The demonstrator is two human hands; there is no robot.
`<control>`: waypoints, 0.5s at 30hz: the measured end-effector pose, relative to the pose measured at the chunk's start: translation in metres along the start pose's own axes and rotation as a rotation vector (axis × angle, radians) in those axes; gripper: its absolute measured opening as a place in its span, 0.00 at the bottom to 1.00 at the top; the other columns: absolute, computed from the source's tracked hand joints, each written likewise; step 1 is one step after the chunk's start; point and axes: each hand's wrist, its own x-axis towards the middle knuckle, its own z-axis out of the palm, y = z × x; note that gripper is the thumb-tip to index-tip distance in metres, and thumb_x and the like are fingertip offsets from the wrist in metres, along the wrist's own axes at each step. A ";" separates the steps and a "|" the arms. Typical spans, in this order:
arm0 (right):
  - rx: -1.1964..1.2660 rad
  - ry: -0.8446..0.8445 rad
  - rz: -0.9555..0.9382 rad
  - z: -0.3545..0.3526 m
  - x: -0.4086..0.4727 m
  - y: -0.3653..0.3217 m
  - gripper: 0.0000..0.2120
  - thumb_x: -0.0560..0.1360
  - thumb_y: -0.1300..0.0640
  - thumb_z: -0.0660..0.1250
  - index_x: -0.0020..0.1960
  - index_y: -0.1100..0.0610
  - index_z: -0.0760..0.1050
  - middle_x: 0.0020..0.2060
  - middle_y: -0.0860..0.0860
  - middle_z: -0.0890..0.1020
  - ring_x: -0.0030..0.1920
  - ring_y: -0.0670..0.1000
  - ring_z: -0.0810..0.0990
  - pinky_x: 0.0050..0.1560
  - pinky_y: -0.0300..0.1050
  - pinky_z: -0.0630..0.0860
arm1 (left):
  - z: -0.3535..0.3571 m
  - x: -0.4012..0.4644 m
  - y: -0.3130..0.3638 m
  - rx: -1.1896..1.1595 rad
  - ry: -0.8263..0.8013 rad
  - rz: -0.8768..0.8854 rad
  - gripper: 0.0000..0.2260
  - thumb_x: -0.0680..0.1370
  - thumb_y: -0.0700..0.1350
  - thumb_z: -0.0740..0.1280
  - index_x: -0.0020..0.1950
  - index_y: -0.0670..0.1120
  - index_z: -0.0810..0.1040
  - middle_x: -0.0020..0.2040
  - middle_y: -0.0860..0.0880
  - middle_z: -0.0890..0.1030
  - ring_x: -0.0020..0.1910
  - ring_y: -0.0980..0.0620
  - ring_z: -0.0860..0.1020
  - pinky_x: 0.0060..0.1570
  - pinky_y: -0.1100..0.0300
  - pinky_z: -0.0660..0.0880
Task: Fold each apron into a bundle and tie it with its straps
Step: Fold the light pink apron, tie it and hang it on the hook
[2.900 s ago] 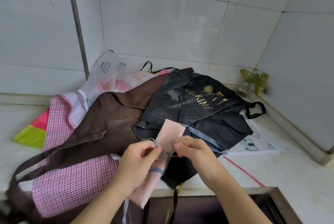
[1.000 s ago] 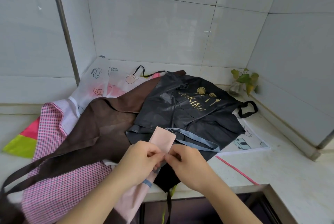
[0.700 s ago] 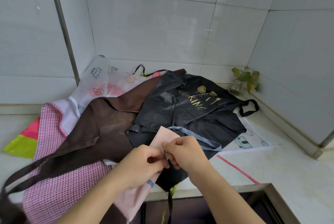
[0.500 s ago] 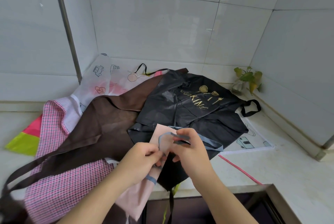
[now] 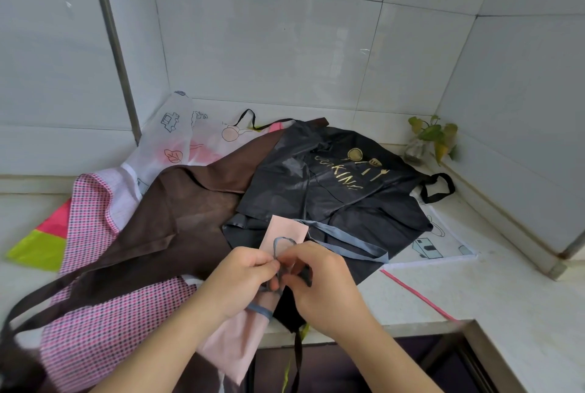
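Hands, left hand (image 5: 240, 278) and right hand (image 5: 319, 281), had pinched the blue-grey strap (image 5: 342, 239) into a fresh loop over the pink bundle (image 5: 286, 229), so the knot looked nearly tied.

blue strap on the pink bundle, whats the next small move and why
Probably pull the two ends apart to cinch the knot. Both hands, left hand and right hand, pinch the blue strap over the pink bundle, and a small loop stands loose above the fingers.
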 end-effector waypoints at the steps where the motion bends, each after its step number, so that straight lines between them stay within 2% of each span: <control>1: -0.001 0.015 0.019 0.001 0.001 0.000 0.13 0.71 0.64 0.72 0.46 0.46 0.81 0.42 0.42 0.80 0.45 0.46 0.79 0.43 0.34 0.73 | -0.001 0.000 0.000 -0.002 -0.008 -0.005 0.17 0.75 0.55 0.64 0.35 0.45 0.83 0.41 0.36 0.82 0.41 0.44 0.80 0.49 0.50 0.73; 3: -0.006 0.046 0.027 0.003 0.002 0.003 0.11 0.70 0.63 0.73 0.43 0.47 0.79 0.41 0.43 0.80 0.43 0.47 0.79 0.42 0.38 0.75 | -0.002 0.002 -0.002 0.013 -0.036 -0.013 0.17 0.77 0.54 0.65 0.34 0.45 0.83 0.41 0.35 0.82 0.41 0.42 0.80 0.49 0.51 0.72; 7: -0.102 0.002 -0.020 0.005 0.001 0.004 0.10 0.70 0.62 0.71 0.41 0.48 0.74 0.40 0.42 0.77 0.42 0.48 0.76 0.40 0.49 0.76 | -0.003 0.002 0.000 0.052 -0.086 -0.018 0.15 0.82 0.42 0.66 0.36 0.42 0.84 0.38 0.42 0.84 0.37 0.54 0.79 0.48 0.52 0.75; 9: -0.078 -0.027 0.005 0.001 0.002 0.004 0.11 0.70 0.63 0.72 0.40 0.49 0.74 0.40 0.43 0.76 0.42 0.47 0.76 0.41 0.44 0.75 | -0.003 0.001 0.004 0.067 -0.070 -0.013 0.15 0.82 0.41 0.67 0.37 0.43 0.85 0.38 0.45 0.86 0.39 0.52 0.81 0.52 0.49 0.78; 11: -0.037 -0.069 0.076 -0.004 0.004 0.005 0.12 0.71 0.64 0.73 0.40 0.49 0.74 0.40 0.44 0.77 0.42 0.46 0.76 0.42 0.40 0.75 | -0.005 0.000 0.006 0.051 -0.030 -0.009 0.14 0.81 0.42 0.68 0.36 0.46 0.86 0.39 0.47 0.87 0.45 0.48 0.85 0.57 0.48 0.81; 15: 0.055 -0.141 0.152 -0.009 0.004 0.002 0.11 0.74 0.63 0.73 0.43 0.49 0.76 0.41 0.46 0.83 0.44 0.47 0.81 0.48 0.45 0.80 | -0.006 -0.001 0.005 0.073 0.007 0.008 0.12 0.80 0.42 0.71 0.38 0.49 0.87 0.39 0.48 0.87 0.46 0.48 0.86 0.58 0.46 0.81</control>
